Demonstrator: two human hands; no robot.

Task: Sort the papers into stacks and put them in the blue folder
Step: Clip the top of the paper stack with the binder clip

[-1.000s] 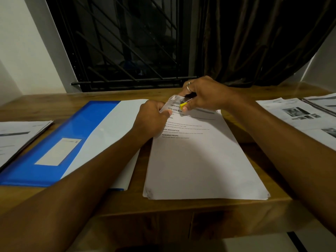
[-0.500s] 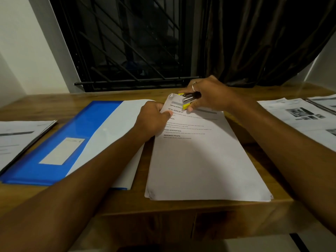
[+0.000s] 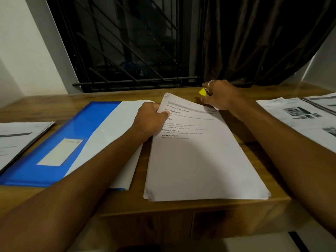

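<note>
The table (image 3: pixel 54 110) is brown wood with a soft sheen, the folder (image 3: pixel 87 128) smooth glossy blue plastic, the stack (image 3: pixel 200 160) matt white paper, the stapler (image 3: pixel 202 92) tipped in yellow plastic, the ring (image 3: pixel 211 82) shiny metal, the curtain (image 3: pixel 254 42) dark cloth, the grille (image 3: pixel 127 51) matt black metal.

We see a dim, warm-lit rm w/ the window (image 3: pixel 127 42) black. Soft grey shadow falls on the paper stack (image 3: pixel 200 160). Right hand (image 3: pixel 221 96) blurred; wide-angle bends frame edges.
</note>
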